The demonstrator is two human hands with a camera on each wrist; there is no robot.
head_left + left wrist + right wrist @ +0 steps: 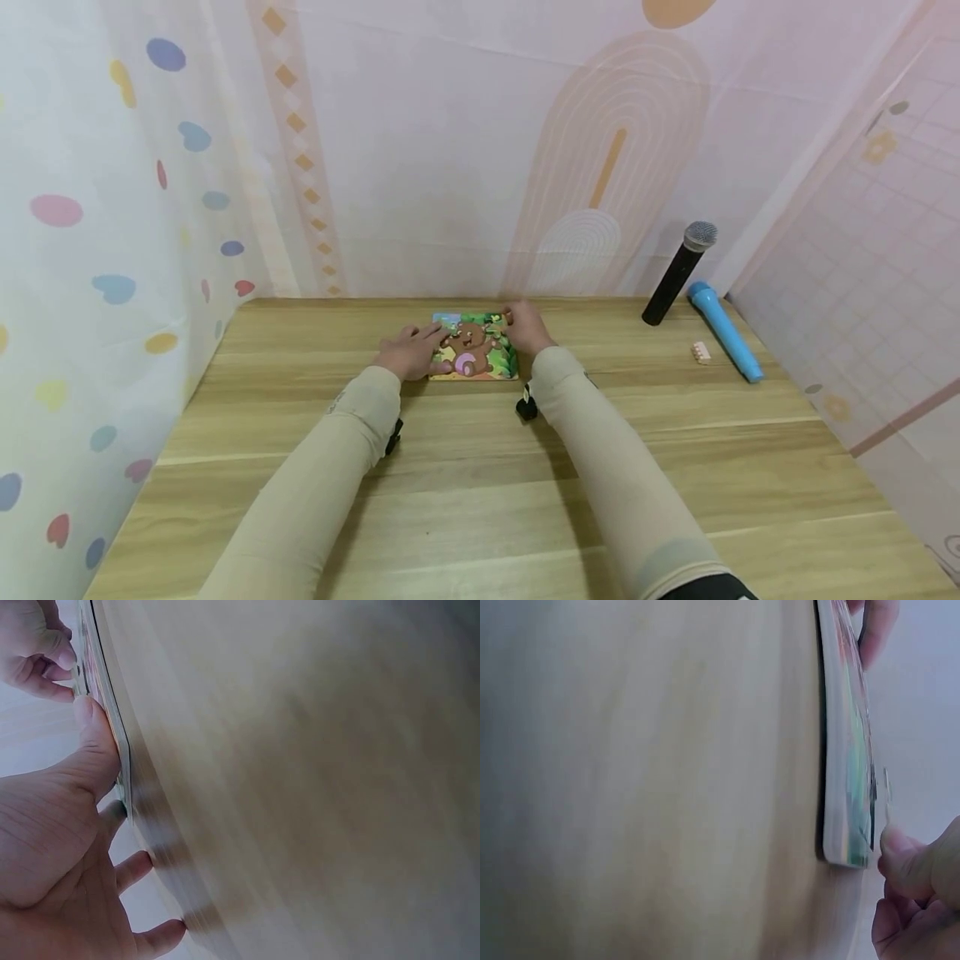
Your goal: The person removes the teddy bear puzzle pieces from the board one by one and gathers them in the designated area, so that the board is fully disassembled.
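A bear jigsaw puzzle (471, 348) in a flat tray lies on the wooden table toward its far edge. My left hand (408, 353) rests at its left side. In the left wrist view that hand's thumb (96, 739) lies on the puzzle's edge and other fingers reach down to the tabletop. At the upper right corner is my right hand (529, 327). In the right wrist view its thumb and finger pinch a thin puzzle piece (887, 791), held on edge just above the board. A dark gap shows in the puzzle's surface near that piece.
On the right, a black microphone (675, 279) with a silver head lies beside a blue microphone (726, 332). A small pale pink block (701, 352) sits near them. Patterned curtains (420, 150) stand behind the table (465, 500) and along both sides.
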